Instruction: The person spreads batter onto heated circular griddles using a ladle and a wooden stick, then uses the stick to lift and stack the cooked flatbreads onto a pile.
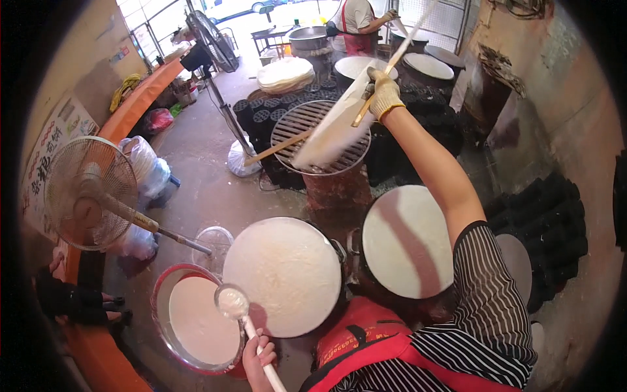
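Note:
My left hand [260,359], bare, is wrapped round the pale handle of a ladle [232,302]. Its bowl holds some pale batter and hangs between the metal basin [160,297] of batter and the left round griddle [281,277], which is covered by a pale layer. My right hand [384,93], in a knitted glove, reaches far forward, closed on a long wooden stick [398,55]. Beside that hand a thin white sheet [333,134], like a pancake, hangs slanting over the round barred grate [294,130], its lower end blurred. The right griddle [408,242] carries another pale round layer.
Black honeycomb briquettes [261,116] surround the grate; more dark stacks [545,228] stand at right. A stack of pale flat rounds [285,74] lies beyond. Two fans, a near one [91,193] and a far one [212,40], stand left. Another person [358,23] works at the back.

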A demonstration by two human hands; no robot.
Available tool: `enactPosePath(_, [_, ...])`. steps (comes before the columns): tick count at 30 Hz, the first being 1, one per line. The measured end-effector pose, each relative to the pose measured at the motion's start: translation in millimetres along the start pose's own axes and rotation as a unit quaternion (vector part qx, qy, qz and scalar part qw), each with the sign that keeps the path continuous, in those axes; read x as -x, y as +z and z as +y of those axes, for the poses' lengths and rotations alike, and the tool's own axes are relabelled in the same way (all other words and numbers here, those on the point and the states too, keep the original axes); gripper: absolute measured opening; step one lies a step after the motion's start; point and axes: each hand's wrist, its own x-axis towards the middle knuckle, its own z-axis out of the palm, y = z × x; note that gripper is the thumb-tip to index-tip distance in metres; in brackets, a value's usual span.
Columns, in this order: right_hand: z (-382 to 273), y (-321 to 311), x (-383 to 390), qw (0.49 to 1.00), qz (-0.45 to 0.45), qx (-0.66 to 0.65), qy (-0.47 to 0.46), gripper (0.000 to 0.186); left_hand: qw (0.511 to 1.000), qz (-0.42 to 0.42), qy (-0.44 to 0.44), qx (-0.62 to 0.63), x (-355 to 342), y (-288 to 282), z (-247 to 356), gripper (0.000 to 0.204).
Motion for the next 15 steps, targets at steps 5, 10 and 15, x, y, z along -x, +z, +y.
enactPosePath(5, [82,45,1,0.992,0.053,-0.015,0.114,0.017,0.974,0.192,0.122,-0.005,30,19,35,0.014])
enactPosePath(10, [231,-38,-44,0.974,0.151,-0.022,0.169,0.015,0.966,0.216,0.143,0.002,21,19,37,0.023])
enactPosePath(15, [349,-97,-61,0.922,0.273,0.256,0.095,0.023,0.955,0.246,0.168,0.002,40,44,24,0.031])
